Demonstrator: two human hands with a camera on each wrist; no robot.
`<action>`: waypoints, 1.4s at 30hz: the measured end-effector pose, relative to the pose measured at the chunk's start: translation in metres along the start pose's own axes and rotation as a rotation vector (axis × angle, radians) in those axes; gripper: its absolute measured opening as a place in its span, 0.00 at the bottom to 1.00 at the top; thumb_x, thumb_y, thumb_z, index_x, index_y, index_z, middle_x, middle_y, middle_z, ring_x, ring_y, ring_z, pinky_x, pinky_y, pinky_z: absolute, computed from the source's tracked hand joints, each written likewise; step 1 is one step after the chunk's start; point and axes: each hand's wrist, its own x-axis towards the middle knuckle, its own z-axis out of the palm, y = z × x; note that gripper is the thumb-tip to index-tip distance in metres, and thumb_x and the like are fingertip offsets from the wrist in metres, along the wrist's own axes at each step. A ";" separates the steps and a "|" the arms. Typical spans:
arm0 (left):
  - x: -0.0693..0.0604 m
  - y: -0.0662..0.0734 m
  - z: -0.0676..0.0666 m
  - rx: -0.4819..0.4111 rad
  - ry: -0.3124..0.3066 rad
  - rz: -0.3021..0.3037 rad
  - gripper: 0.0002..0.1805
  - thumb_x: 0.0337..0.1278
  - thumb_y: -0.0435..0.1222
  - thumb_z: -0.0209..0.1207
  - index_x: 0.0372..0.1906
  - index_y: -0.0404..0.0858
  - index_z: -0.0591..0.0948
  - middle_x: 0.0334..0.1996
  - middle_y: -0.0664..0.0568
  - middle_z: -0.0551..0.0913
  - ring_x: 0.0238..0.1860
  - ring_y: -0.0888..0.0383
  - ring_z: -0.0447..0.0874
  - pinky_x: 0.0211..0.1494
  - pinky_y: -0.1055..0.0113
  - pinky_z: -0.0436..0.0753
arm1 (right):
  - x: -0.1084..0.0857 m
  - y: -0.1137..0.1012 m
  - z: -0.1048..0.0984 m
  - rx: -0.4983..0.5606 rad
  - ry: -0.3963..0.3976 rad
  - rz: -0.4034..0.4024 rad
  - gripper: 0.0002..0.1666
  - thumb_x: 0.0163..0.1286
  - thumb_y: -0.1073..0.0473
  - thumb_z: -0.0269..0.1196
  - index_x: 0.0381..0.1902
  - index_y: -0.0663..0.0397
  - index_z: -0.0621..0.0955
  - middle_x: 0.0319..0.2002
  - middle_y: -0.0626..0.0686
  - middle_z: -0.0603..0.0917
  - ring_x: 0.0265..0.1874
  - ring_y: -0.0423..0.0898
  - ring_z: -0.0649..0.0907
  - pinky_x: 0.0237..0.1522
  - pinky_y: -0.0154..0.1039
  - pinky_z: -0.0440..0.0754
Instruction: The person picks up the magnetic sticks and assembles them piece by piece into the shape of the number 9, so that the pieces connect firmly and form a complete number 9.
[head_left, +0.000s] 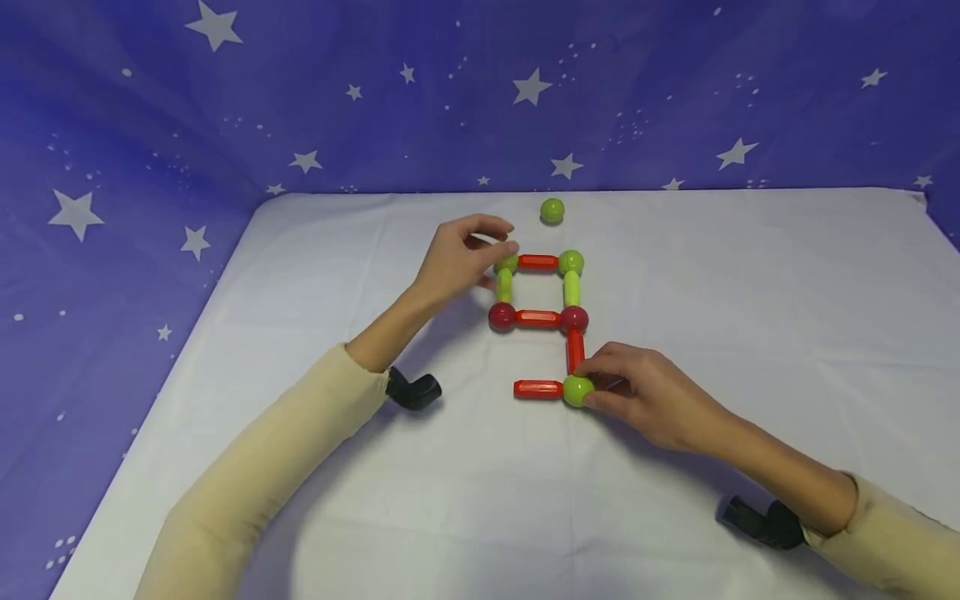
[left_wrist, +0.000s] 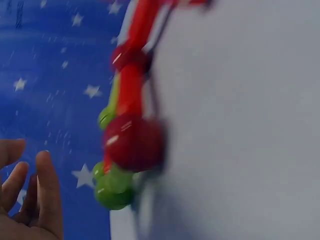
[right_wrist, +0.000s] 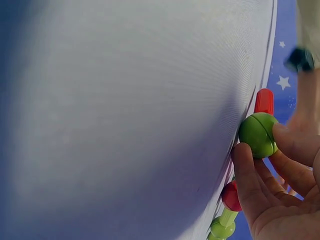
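A flat figure of red and light-green rods joined by balls lies on the white cloth. Its upper part is a square, with green balls at the far corners and dark red balls point(head_left: 502, 317) at the near ones. My left hand point(head_left: 465, 260) is at the far-left green ball point(left_wrist: 113, 194); the left wrist view shows its fingers apart from the ball. From the near-right red ball point(head_left: 574, 320) a red rod point(head_left: 575, 352) runs toward me to a green ball point(head_left: 578, 391). My right hand point(head_left: 651, 398) pinches that ball. Another red rod point(head_left: 537, 390) points left from it.
A loose green ball point(head_left: 552, 210) lies beyond the square, near the far edge of the white cloth point(head_left: 750, 292). Behind it hangs a blue cloth point(head_left: 450, 100) with white stars. Black wrist devices point(head_left: 414, 390) stick out from both sleeves.
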 end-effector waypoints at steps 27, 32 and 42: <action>0.118 -0.002 0.030 0.105 0.016 -0.274 0.30 0.63 0.38 0.64 0.69 0.46 0.72 0.70 0.50 0.64 0.61 0.53 0.73 0.38 0.67 0.86 | 0.001 0.003 0.001 0.028 -0.004 0.003 0.18 0.62 0.67 0.70 0.51 0.53 0.85 0.41 0.42 0.83 0.39 0.38 0.81 0.43 0.35 0.83; 0.122 -0.004 0.032 0.132 -0.088 -0.279 0.34 0.64 0.38 0.64 0.73 0.47 0.67 0.72 0.49 0.62 0.61 0.52 0.73 0.39 0.65 0.86 | 0.001 0.004 0.000 0.032 -0.007 0.015 0.19 0.61 0.67 0.70 0.51 0.54 0.85 0.41 0.42 0.83 0.39 0.39 0.81 0.43 0.35 0.83; 0.125 -0.008 0.044 0.199 -0.153 -0.300 0.28 0.65 0.32 0.62 0.69 0.41 0.71 0.69 0.45 0.66 0.55 0.53 0.77 0.37 0.67 0.86 | 0.002 0.004 0.001 0.023 -0.007 0.023 0.19 0.61 0.66 0.71 0.50 0.53 0.85 0.41 0.42 0.83 0.38 0.39 0.80 0.42 0.35 0.83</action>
